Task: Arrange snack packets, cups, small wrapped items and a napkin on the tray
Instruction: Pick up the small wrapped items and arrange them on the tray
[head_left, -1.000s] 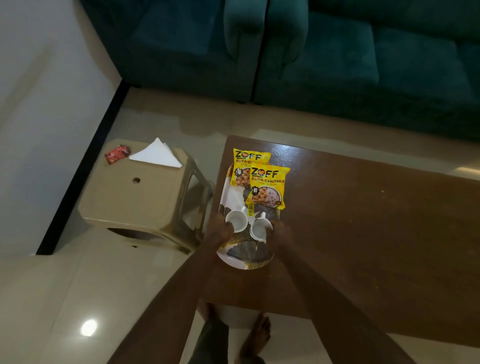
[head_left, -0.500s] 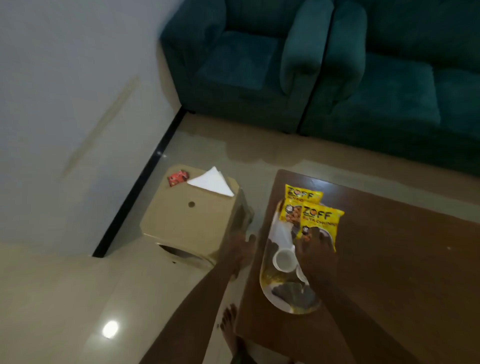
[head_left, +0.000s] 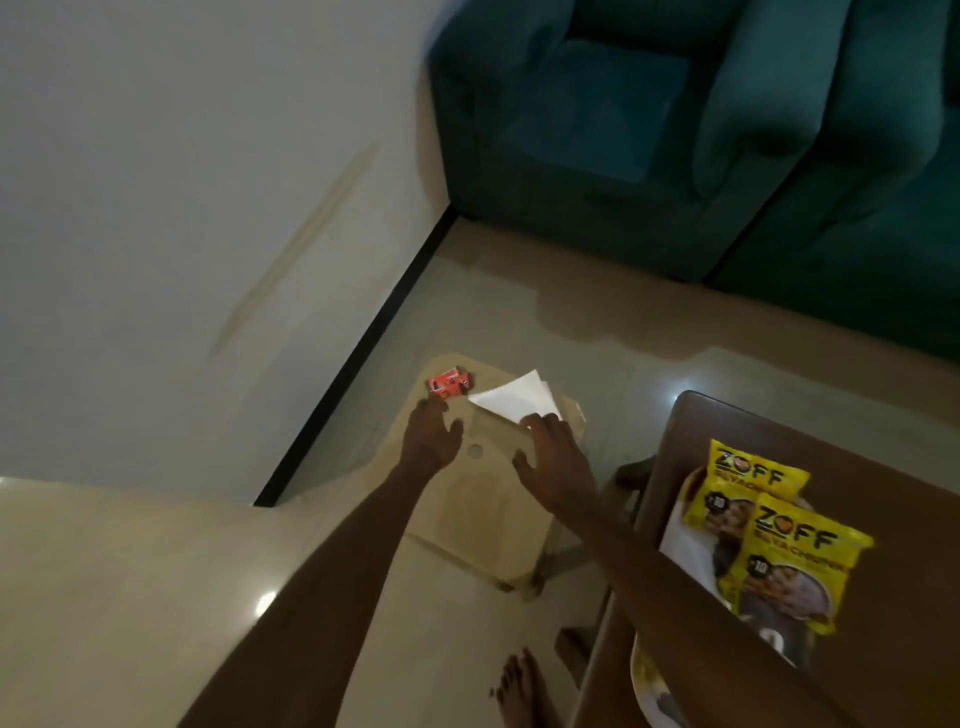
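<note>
A folded white napkin (head_left: 514, 399) and small red wrapped items (head_left: 450, 384) lie on a beige plastic stool (head_left: 483, 499). My left hand (head_left: 430, 437) hovers open over the stool, its fingertips just short of the red wrappers. My right hand (head_left: 555, 456) is open with its fingertips at the napkin's near corner. At the right, two yellow snack packets (head_left: 748, 491) (head_left: 795, 564) lie on the white tray (head_left: 680, 545) on the brown table (head_left: 883, 499). My right forearm hides most of the tray and the cups.
A teal sofa (head_left: 701, 130) stands at the back. A white wall with a black skirting strip (head_left: 353, 358) runs along the left. The stool sits on glossy tiles left of the table. My bare foot (head_left: 519, 691) shows at the bottom.
Both hands left the cups on the tray and reached left across to the stool. The view swung left, so the tray now sits at the right edge.
</note>
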